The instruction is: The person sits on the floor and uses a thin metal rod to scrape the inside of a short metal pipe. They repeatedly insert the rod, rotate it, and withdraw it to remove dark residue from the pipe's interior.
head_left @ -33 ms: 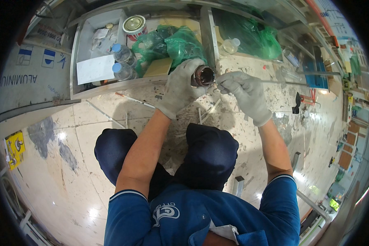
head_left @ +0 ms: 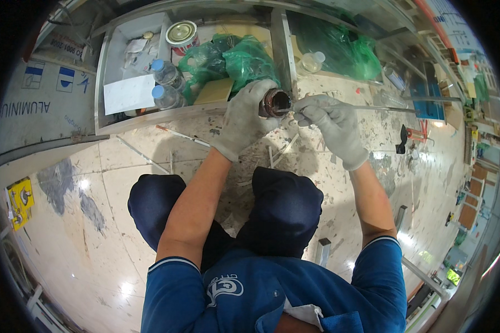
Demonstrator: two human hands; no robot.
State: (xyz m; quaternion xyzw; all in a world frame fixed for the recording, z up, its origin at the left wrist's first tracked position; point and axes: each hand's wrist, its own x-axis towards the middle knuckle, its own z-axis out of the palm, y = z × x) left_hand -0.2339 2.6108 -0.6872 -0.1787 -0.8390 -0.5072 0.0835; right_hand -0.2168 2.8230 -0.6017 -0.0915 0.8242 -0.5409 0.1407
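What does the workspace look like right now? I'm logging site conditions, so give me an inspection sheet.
Surface: pale tiled floor, stained and littered with scraps.
Job's things: small dark open container in the left hand; thin metal rod in the right hand, its tip at the container's mouth.
Clutter: metal tray holding water bottles, a tin can, green plastic bags, white paper.
Grippers: both hands gloved and gripping.
Cables: nothing seen.
Surroundings: metal frame pieces, more green bags.
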